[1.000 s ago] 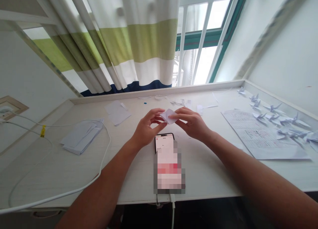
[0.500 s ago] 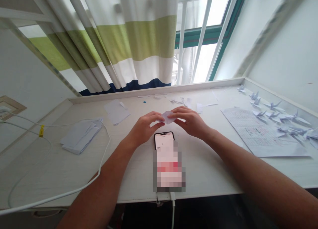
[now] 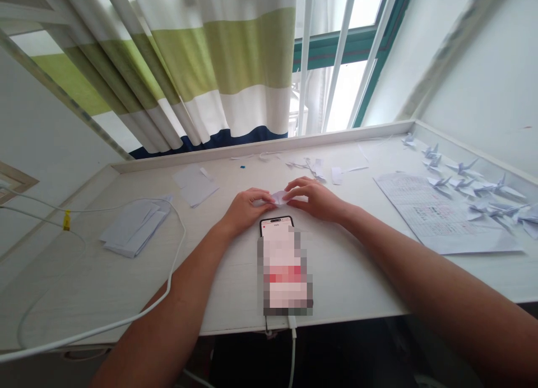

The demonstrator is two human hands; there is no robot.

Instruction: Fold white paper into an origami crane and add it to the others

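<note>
My left hand [image 3: 245, 208] and my right hand [image 3: 316, 199] meet over a small folded piece of white paper [image 3: 278, 197], pressed low against the white desk [image 3: 344, 276]. Fingers of both hands pinch the paper from either side, and most of it is hidden under them. Just in front of the hands lies a phone [image 3: 283, 264] with its screen lit, plugged into a cable at the desk's front edge.
A stack of white paper squares [image 3: 134, 228] lies at the left, more sheets [image 3: 194, 185] behind it. A white cable [image 3: 170, 276] loops across the left side. Several folded paper cranes [image 3: 462, 183] and a printed sheet [image 3: 441, 217] sit at the right. Paper scraps [image 3: 315, 168] lie near the window.
Both hands have come down with the folded paper from above the desk to its surface, a little farther from me. The view has tilted downward slightly.
</note>
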